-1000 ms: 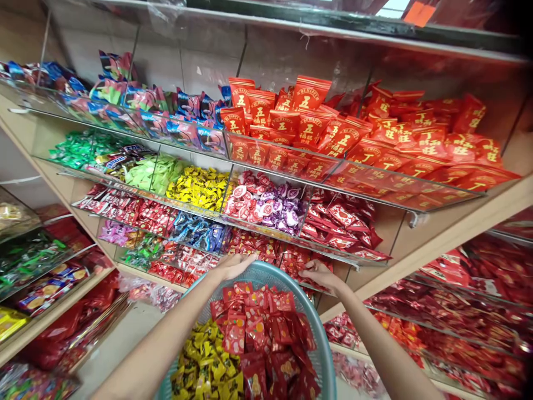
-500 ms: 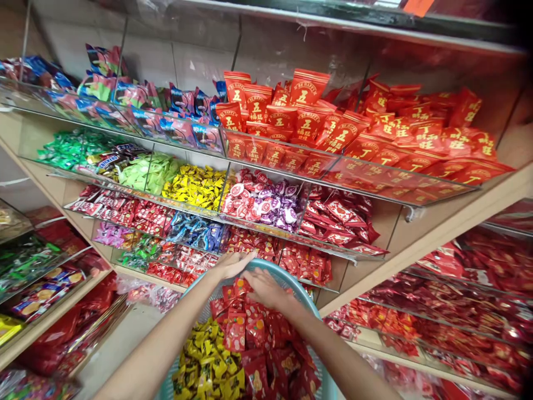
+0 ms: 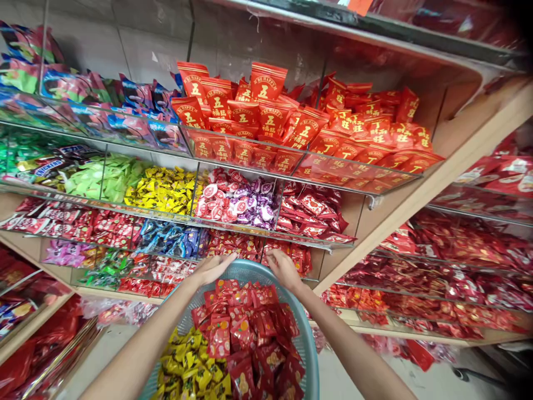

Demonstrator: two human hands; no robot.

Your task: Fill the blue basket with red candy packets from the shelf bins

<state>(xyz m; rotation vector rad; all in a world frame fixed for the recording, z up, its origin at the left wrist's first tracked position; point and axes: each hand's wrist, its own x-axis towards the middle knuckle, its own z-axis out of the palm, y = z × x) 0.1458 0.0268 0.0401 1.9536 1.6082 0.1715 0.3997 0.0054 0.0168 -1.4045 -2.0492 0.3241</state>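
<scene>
left hand (image 3: 214, 269): fingers outstretched at basket rim (image 3: 313, 351) | right hand (image 3: 285, 269): near shelved red packets (image 3: 300, 259) (grip: can't tell)

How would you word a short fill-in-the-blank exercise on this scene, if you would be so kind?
1. In the basket, red packets lie beside packets coloured ____.
2. Of the left hand and the right hand, the one nearer the wooden upright is the ____.
3. At the picture's left, a dark wrapper reads ____.
4. A tall upper-shelf packet reads "BE ____".

Missing words: yellow; right; SNICKERS; HAPPY.
</scene>
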